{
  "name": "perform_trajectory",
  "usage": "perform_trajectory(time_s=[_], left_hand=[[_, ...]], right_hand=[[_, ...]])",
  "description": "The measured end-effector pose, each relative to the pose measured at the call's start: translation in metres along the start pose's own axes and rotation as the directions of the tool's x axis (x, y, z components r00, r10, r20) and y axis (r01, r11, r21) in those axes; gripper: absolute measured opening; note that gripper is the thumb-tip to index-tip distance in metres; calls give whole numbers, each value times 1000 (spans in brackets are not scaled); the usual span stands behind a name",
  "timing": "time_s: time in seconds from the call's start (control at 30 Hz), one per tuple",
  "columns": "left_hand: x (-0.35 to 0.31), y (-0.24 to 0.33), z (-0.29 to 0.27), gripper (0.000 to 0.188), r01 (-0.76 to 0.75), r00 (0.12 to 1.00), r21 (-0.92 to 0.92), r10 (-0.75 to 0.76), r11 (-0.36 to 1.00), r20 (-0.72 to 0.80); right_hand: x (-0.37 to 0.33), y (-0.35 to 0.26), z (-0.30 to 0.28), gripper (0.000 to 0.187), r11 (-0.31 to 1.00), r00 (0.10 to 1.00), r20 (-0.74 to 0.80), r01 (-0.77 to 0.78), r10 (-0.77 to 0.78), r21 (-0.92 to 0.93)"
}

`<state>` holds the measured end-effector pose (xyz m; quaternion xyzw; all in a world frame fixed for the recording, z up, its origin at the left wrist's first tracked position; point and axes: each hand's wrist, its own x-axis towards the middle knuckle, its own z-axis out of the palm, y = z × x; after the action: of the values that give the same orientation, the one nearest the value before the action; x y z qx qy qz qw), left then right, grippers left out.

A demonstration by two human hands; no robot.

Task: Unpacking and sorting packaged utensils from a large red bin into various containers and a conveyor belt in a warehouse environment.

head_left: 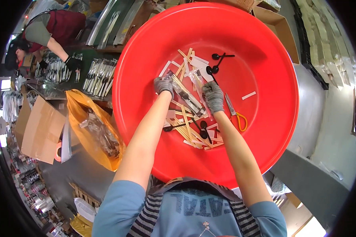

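Observation:
My left hand (164,85), in a grey glove, is closed on the upper left end of a clear cutlery packet (184,94). Wooden chopsticks and a dark utensil show through its film. My right hand (213,96), also gloved, is closed on clear plastic wrap (197,82) beside the packet; whether this is part of the same packet I cannot tell. Both hands are inside a big red tub (146,43). Under and around them lie loose chopsticks (186,121), black spoons (203,129) and white paper slips. Orange-handled scissors (236,113) rest right of my right hand.
More black spoons (215,63) lie farther back in the tub. At left, an orange bag (81,114) holds clear packets, next to a cardboard box (43,130). A co-worker (47,31) bends over rows of packets (101,77) on a green table. Another box (279,33) stands behind right.

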<state>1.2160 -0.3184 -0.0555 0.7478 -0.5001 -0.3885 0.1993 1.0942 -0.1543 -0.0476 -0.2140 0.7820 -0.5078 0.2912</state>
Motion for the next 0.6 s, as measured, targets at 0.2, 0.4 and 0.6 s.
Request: perform_trajectory(time_s=[0.2, 0.4, 0.6], left_hand=[[19, -10, -5, 11, -93, 982, -194, 123, 977, 147], [-32, 37, -52, 3, 307, 822, -499, 38, 811, 568], [-38, 31, -49, 19, -231, 784, -385, 406, 893, 470]], right_hand=[[1, -54, 32, 5, 921, 905, 395, -280, 160, 271], [-4, -48, 36, 7, 1000, 979, 202, -4, 4, 1], [-21, -54, 26, 11, 997, 981, 177, 67, -74, 46]])
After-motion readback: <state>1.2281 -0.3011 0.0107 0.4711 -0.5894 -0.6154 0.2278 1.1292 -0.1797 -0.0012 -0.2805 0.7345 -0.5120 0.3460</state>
